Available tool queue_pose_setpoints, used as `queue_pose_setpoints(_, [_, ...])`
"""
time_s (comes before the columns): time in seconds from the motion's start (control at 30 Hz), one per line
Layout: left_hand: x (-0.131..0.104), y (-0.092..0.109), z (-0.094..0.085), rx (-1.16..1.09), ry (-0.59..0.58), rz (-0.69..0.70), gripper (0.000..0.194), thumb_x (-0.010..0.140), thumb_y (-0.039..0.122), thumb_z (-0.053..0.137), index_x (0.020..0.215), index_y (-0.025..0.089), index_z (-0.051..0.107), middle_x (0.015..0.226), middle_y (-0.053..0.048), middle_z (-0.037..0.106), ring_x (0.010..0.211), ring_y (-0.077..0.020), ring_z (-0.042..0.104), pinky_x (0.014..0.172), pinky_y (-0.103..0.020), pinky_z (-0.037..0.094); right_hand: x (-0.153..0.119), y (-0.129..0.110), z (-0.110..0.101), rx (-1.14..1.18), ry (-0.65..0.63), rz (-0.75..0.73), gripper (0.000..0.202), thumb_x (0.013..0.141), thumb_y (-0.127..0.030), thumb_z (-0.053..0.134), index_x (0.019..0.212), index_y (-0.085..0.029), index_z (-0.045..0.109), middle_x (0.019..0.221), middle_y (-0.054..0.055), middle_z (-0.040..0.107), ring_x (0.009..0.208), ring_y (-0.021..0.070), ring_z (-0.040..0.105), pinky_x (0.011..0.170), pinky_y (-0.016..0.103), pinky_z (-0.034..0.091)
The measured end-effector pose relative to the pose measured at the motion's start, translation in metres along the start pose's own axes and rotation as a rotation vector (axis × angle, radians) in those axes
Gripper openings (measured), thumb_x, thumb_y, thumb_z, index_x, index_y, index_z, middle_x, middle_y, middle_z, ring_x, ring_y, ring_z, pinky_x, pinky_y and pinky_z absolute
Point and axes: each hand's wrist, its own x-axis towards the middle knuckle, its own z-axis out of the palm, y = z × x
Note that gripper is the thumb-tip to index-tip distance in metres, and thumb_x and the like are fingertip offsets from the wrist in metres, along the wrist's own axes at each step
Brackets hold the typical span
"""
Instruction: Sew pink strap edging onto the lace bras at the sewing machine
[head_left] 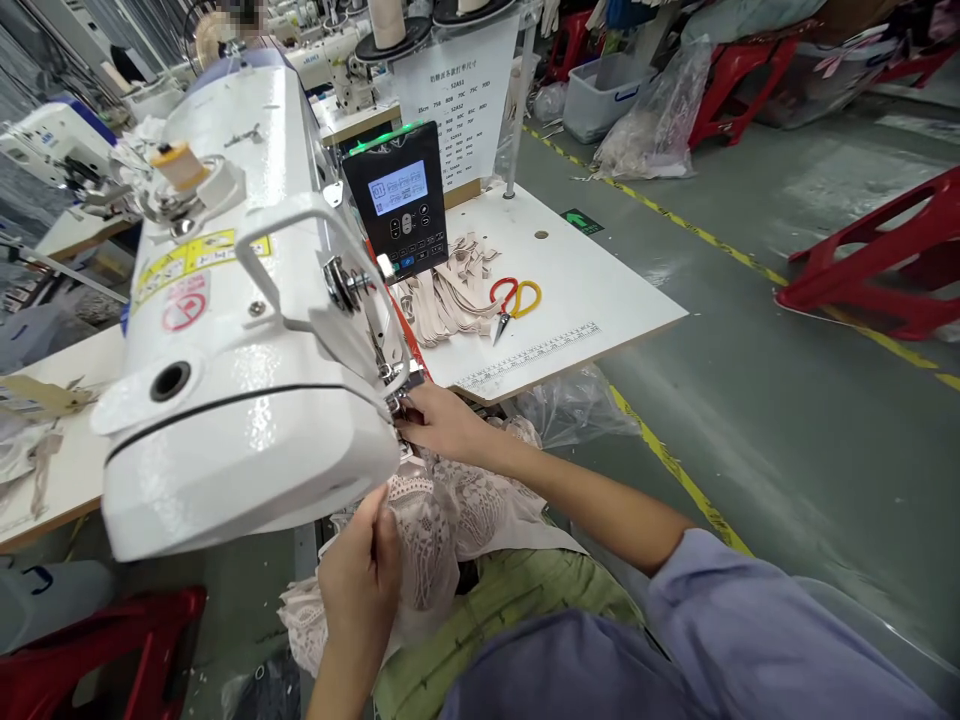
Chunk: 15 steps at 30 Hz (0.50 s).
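A beige lace bra hangs from the needle area of a white sewing machine and drapes over the green cloth on my lap. My left hand is closed, thumb against fingers, pinching the bra's edge just below the machine head. Beside the presser foot, my right hand is closed with its fingers bent in close to the metal parts. Its fingertips are partly hidden, so what they grip cannot be made out.
On the white tabletop lie a bundle of beige straps, red-and-yellow-handled scissors and a printed ruler scale. A lit control panel stands behind the machine head. Red stools stand on the floor at right.
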Motion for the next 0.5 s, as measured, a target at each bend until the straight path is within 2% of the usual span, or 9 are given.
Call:
queue_pose_setpoints(0.1, [-0.002, 0.012, 0.002, 0.069, 0.182, 0.066, 0.024, 0.093, 0.028, 0.055, 0.111, 0.016, 0.065, 0.104, -0.013, 0.071, 0.096, -0.0261, 0.066, 0.082, -0.035, 0.049, -0.002, -0.003, -0.001, -0.010, 0.015, 0.003, 0.007, 0.077, -0.011, 0.056, 0.079, -0.018, 0.056, 0.095, 0.002, 0.056, 0.072, 0.0127, 0.050, 0.067, 0.024, 0.041])
queue_pose_setpoints(0.17, [-0.003, 0.027, 0.006, 0.088, 0.240, 0.158, 0.026, 0.088, 0.027, 0.062, 0.111, 0.016, 0.065, 0.111, -0.016, 0.067, 0.104, -0.0291, 0.061, 0.091, -0.041, 0.044, -0.003, -0.005, -0.001, -0.017, 0.030, 0.006, 0.007, 0.077, -0.012, 0.056, 0.079, -0.018, 0.055, 0.091, 0.002, 0.055, 0.073, 0.0134, 0.050, 0.068, 0.025, 0.040])
queue_pose_setpoints(0.23, [-0.004, 0.043, 0.010, 0.117, 0.187, 0.184, 0.040, 0.086, 0.031, 0.066, 0.122, 0.015, 0.062, 0.120, -0.018, 0.062, 0.109, -0.0310, 0.058, 0.094, -0.044, 0.041, -0.004, -0.008, -0.001, -0.017, 0.031, 0.013, 0.006, 0.077, -0.013, 0.056, 0.076, -0.018, 0.054, 0.087, 0.001, 0.054, 0.074, 0.0143, 0.049, 0.067, 0.025, 0.039])
queue_pose_setpoints(0.33, [-0.005, 0.056, 0.013, 0.187, 0.098, 0.143, 0.055, 0.086, 0.037, 0.065, 0.134, 0.013, 0.055, 0.127, -0.020, 0.059, 0.114, -0.0340, 0.054, 0.097, -0.047, 0.038, -0.004, -0.010, -0.001, -0.016, 0.020, 0.044, 0.007, 0.079, -0.015, 0.054, 0.073, -0.018, 0.052, 0.087, 0.002, 0.054, 0.073, 0.0147, 0.049, 0.066, 0.026, 0.038])
queue_pose_setpoints(0.5, [-0.008, 0.051, 0.014, 0.167, 0.075, 0.151, 0.051, 0.086, 0.032, 0.066, 0.133, 0.015, 0.058, 0.131, -0.021, 0.053, 0.117, -0.0344, 0.052, 0.099, -0.049, 0.039, -0.001, -0.014, -0.001, -0.080, -0.001, 0.092, 0.005, 0.080, -0.016, 0.054, 0.080, -0.018, 0.058, 0.093, 0.004, 0.058, 0.077, 0.0172, 0.053, 0.067, 0.028, 0.041])
